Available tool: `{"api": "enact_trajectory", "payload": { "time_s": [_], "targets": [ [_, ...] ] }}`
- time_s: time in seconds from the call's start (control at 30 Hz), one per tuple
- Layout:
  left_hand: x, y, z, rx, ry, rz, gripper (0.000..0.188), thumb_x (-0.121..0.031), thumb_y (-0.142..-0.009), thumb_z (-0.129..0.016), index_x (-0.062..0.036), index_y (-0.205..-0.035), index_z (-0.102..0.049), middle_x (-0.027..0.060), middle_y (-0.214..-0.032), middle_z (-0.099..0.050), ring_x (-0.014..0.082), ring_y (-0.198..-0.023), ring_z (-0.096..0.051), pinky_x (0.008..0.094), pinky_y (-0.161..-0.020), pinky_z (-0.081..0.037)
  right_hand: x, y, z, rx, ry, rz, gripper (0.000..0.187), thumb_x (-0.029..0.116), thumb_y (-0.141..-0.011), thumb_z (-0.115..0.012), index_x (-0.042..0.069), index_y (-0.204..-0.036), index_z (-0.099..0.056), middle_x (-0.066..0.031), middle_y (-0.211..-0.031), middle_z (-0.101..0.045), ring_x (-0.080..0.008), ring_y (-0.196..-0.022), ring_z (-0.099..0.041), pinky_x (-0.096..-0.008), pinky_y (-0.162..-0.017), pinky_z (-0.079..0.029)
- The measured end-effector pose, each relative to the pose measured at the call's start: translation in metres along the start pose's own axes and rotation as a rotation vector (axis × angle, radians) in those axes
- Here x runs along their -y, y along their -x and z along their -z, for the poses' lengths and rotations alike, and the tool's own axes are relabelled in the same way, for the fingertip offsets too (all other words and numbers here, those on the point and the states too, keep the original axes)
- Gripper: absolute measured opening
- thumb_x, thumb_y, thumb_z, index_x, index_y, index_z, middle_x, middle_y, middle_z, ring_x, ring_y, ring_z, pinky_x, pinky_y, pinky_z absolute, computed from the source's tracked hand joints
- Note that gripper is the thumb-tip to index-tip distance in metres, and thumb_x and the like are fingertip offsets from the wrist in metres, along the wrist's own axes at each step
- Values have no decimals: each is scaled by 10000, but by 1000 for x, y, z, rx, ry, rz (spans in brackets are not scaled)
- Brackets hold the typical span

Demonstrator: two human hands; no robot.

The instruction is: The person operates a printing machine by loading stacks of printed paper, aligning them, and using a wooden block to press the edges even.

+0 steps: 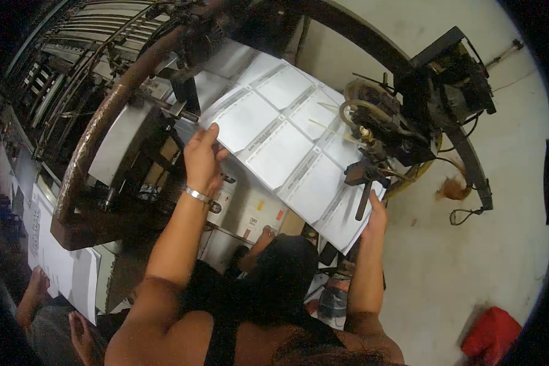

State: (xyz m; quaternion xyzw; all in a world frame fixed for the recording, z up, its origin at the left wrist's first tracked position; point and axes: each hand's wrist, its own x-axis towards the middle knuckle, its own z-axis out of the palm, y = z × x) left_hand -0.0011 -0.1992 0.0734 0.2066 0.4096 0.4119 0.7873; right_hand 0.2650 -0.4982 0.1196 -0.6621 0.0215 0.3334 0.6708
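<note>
Both of my hands hold a broad stack of white printed sheets (274,146), laid out in repeated form-like panels. My left hand (204,160) grips its near left edge, thumb on top and fingers below. At the lower right corner my right hand (376,216) pinches the edge, its fingers partly hidden under the paper. The stack slants from upper left to lower right, its far end reaching in under the machine frame. Part of its right side is covered by a dark metal fitting with hoses (372,137).
A curved metal bar (97,134) arches around the stack from the left. Machine rods and rails (73,67) fill the upper left. At lower left, another person's hands (82,335) are by white printed sheets (61,268). A red cloth-like item (493,335) lies on the pale floor.
</note>
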Motion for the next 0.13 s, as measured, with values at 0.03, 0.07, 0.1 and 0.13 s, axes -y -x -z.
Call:
{"api": "enact_trajectory", "payload": {
  "time_s": [0.03, 0.07, 0.1, 0.13],
  "targets": [
    [1, -2, 1, -48, -23, 7, 227, -164, -923, -603, -8, -1075, -539, 45, -955, -595, 103, -750, -583, 217, -560, -487, 1, -5, -3, 17, -35, -15, 350, 210, -914, -530, -16, -1181, -545, -150, -1092, -643, -276, -949, -650, -407, -858, -531],
    [1, -6, 2, -54, -40, -21, 255, -166, -924, -602, 0, -1104, -529, 55, -985, -593, 114, -769, -592, 218, -560, -486, 2, -10, -6, 51, -72, -15, 345, 204, -909, -521, -12, -1177, -548, -153, -1094, -643, -281, -954, -649, -410, -865, -529],
    [1, -13, 2, -105, -32, 7, 389, -172, -920, -607, 24, -1224, -465, 79, -1076, -572, 144, -818, -609, 223, -569, -494, 2, -14, -7, 138, -154, -6, 363, 182, -843, -596, -31, -1136, -561, -152, -1053, -648, -274, -933, -649, -391, -848, -523],
    [8, -11, 6, -49, -25, -8, 389, -172, -920, -607, 24, -1224, -465, 79, -1076, -572, 144, -818, -609, 223, -569, -494, 1, -2, 1, 141, -118, 24, 386, 212, -838, -609, -27, -1137, -562, -146, -1036, -656, -279, -918, -658, -403, -865, -518]
  ]
}}
